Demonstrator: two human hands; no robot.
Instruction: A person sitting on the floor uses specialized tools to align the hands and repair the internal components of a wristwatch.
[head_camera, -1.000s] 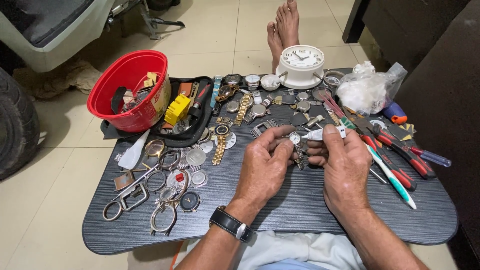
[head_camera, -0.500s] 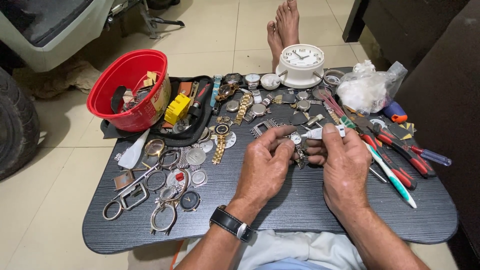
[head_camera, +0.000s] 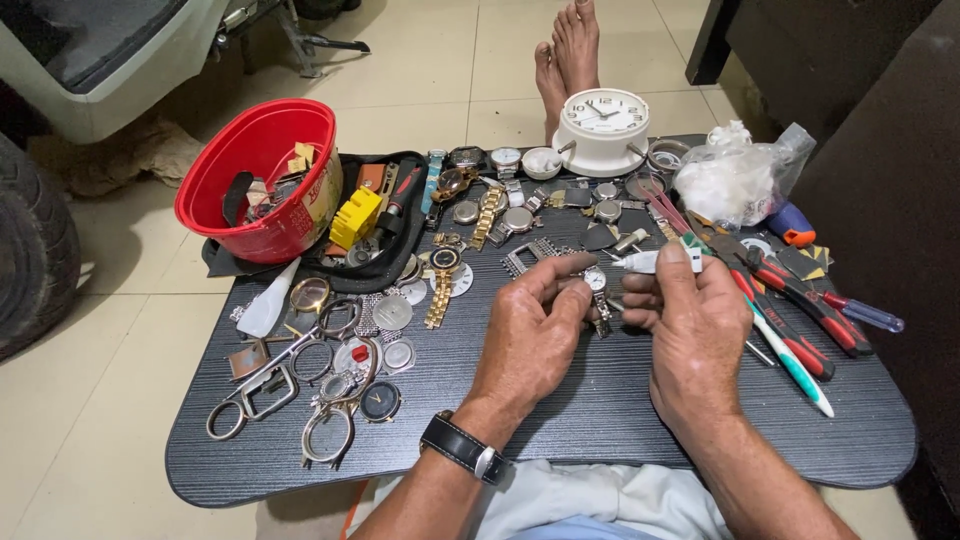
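Note:
My left hand (head_camera: 535, 325) pinches a small silver wristwatch (head_camera: 596, 283) with a white face, held just above the dark table (head_camera: 620, 420). A black strap watch sits on that wrist. My right hand (head_camera: 690, 320) grips a thin white-handled tool (head_camera: 650, 262), its tip pointing left toward the small watch. Both hands are close together over the middle of the table. The watch's band hangs down between the fingers and is partly hidden.
A red bowl (head_camera: 262, 180) of parts sits at back left beside a black tool pouch (head_camera: 385, 215). Watches, cases and rings (head_camera: 330, 380) lie at left. A white clock (head_camera: 603, 125), a plastic bag (head_camera: 735, 175), and red-handled pliers (head_camera: 800, 300) are at right. Bare feet (head_camera: 565, 55) rest beyond.

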